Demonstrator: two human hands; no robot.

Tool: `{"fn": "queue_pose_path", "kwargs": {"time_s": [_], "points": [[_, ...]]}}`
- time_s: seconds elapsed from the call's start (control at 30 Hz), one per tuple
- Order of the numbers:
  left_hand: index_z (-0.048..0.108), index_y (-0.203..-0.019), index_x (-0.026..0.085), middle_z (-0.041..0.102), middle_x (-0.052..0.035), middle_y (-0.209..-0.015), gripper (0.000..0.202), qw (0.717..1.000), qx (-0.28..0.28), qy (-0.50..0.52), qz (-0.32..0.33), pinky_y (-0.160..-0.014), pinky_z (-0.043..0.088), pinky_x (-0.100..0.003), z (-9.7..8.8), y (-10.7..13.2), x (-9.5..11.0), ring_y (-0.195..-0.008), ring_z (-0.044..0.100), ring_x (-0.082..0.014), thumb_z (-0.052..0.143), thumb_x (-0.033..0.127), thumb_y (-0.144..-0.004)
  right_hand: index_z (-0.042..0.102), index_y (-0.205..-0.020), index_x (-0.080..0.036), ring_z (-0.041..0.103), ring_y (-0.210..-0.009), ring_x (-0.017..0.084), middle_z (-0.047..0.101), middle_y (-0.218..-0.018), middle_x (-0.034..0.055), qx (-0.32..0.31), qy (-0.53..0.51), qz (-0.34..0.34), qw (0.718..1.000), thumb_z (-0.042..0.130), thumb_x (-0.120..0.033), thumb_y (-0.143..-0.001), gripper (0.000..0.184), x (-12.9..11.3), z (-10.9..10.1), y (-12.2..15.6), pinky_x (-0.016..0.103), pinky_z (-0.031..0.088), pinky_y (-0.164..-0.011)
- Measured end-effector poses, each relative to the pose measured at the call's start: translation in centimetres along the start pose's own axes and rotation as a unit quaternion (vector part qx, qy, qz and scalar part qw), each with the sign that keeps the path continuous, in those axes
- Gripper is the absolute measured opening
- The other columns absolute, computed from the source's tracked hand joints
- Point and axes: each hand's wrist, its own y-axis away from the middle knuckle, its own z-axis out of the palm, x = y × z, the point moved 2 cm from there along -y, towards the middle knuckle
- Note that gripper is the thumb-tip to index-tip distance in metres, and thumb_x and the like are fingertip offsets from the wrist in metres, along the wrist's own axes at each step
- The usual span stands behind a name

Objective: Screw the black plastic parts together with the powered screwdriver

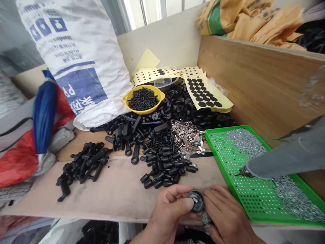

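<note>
Both my hands meet at the bottom centre over the near edge of the bench. My left hand and my right hand pinch one small round black plastic part between thumbs and fingers; a short metal piece shows at its centre. Something small and silvery lies under my right fingers. Just beyond the hands is a heap of short black plastic cylinders, with shiny metal clips beside it.
A green perforated tray with small silver screws sits at right, a grey power screwdriver hanging over it. Black lever arms lie left. A yellow bowl of black screws, sticker sheets, a white sack and a wooden partition stand behind.
</note>
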Motion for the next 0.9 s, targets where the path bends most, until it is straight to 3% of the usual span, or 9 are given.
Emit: {"fn": "queue_pose_path", "kwargs": {"time_s": [0.07, 0.2, 0.3, 0.4, 0.47, 0.7, 0.9], "points": [[0.075, -0.08, 0.012, 0.071, -0.004, -0.067, 0.037, 1.0, 0.009, -0.008, -0.007, -0.055, 0.047, -0.018, -0.2, -0.1, -0.5, -0.055, 0.063, -0.0105, 0.09, 0.028, -0.049, 0.055, -0.085, -0.016, 0.058, -0.063, 0.02, 0.063, -0.07, 0.0061, -0.019, -0.022, 0.018, 0.999, 0.038, -0.006, -0.061, 0.031, 0.0, 0.3, 0.7, 0.034, 0.045, -0.069], [0.075, -0.079, 0.01, 0.07, -0.0047, -0.065, 0.04, 0.998, 0.039, -0.026, -0.04, -0.056, 0.047, -0.02, -0.7, -0.5, -1.6, -0.054, 0.061, -0.0105, 0.089, 0.027, -0.046, 0.056, -0.082, -0.018, 0.061, -0.073, 0.023, 0.063, -0.08, 0.0082, -0.113, -0.073, 0.063, 0.989, 0.039, -0.007, -0.055, 0.035, 0.5, 0.5, 2.5, 0.032, 0.048, -0.063], [0.074, -0.079, 0.009, 0.069, -0.0044, -0.065, 0.042, 0.996, 0.069, -0.035, -0.045, -0.055, 0.046, -0.022, -1.0, -0.7, -2.3, -0.053, 0.058, -0.0106, 0.089, 0.027, -0.043, 0.055, -0.093, -0.02, 0.06, -0.083, 0.022, 0.061, -0.088, 0.0072, -0.169, -0.155, 0.116, 0.966, 0.039, -0.005, -0.063, 0.037, 1.0, 0.2, 3.5, 0.031, 0.05, -0.069], [0.074, -0.078, 0.009, 0.067, -0.0031, -0.064, 0.042, 0.994, 0.085, -0.057, -0.043, -0.057, 0.045, -0.023, -1.1, -0.8, -2.8, -0.054, 0.055, -0.0106, 0.089, 0.027, -0.043, 0.052, -0.097, -0.021, 0.057, -0.081, 0.019, 0.058, -0.086, 0.0047, -0.167, -0.223, 0.185, 0.942, 0.035, -0.006, -0.078, 0.029, 1.3, 0.4, 3.8, 0.03, 0.047, -0.066], [0.074, -0.078, 0.01, 0.066, -0.0027, -0.065, 0.04, 0.994, 0.08, -0.065, -0.041, -0.059, 0.045, -0.024, -1.1, -0.7, -3.0, -0.057, 0.055, -0.0113, 0.088, 0.026, -0.045, 0.051, -0.09, -0.021, 0.052, -0.076, 0.02, 0.056, -0.081, 0.0038, -0.156, -0.208, 0.199, 0.945, 0.034, -0.007, -0.079, 0.024, 1.1, 1.0, 4.0, 0.032, 0.042, -0.064], [0.074, -0.082, 0.01, 0.067, -0.0027, -0.069, 0.038, 0.992, 0.065, -0.099, -0.043, -0.064, 0.041, -0.024, -1.1, -0.8, -3.5, -0.063, 0.055, -0.0126, 0.085, 0.027, -0.05, 0.046, -0.082, -0.019, 0.045, -0.073, 0.022, 0.051, -0.078, 0.0046, -0.118, -0.151, 0.169, 0.967, 0.033, -0.004, -0.071, 0.023, 0.4, 2.8, 5.0, 0.034, 0.031, -0.063], [0.072, -0.076, 0.01, 0.063, -0.0002, -0.062, 0.032, 0.992, 0.073, -0.093, -0.032, -0.06, 0.04, -0.023, -0.6, -0.9, -3.4, -0.058, 0.051, -0.0108, 0.082, 0.023, -0.048, 0.046, -0.084, -0.02, 0.049, -0.071, 0.022, 0.052, -0.078, 0.0042, -0.113, -0.125, 0.159, 0.973, 0.034, -0.007, -0.077, 0.02, 0.6, 2.6, 5.2, 0.034, 0.037, -0.061]]}}
